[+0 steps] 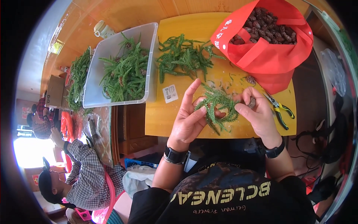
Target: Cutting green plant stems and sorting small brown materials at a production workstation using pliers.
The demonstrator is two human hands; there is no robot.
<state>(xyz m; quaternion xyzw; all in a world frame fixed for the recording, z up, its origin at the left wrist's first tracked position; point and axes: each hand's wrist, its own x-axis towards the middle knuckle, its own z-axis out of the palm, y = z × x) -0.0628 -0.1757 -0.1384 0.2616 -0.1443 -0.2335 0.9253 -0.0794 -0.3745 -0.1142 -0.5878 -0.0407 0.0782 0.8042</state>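
My left hand (188,119) holds a green conifer sprig (218,106) between thumb and fingers, the index finger stretched upward. My right hand (259,114) pinches a small brown pine cone (252,102) against the sprig's right side. Both hands hover over the near edge of a yellow board (186,28). A loose pile of green sprigs (182,56) lies on the board beyond my left hand. A red fabric bag (268,56) filled with brown pine cones (266,24) stands at the far right. Yellow-handled pliers (279,109) lie just right of my right hand.
A clear plastic bin (149,37) with sprigs and cones sits left of the board, more greenery (78,76) lies beyond it. A white tag (170,93) rests on the board. A person in a checked shirt (87,175) sits at lower left. A single cone (250,79) lies by the bag.
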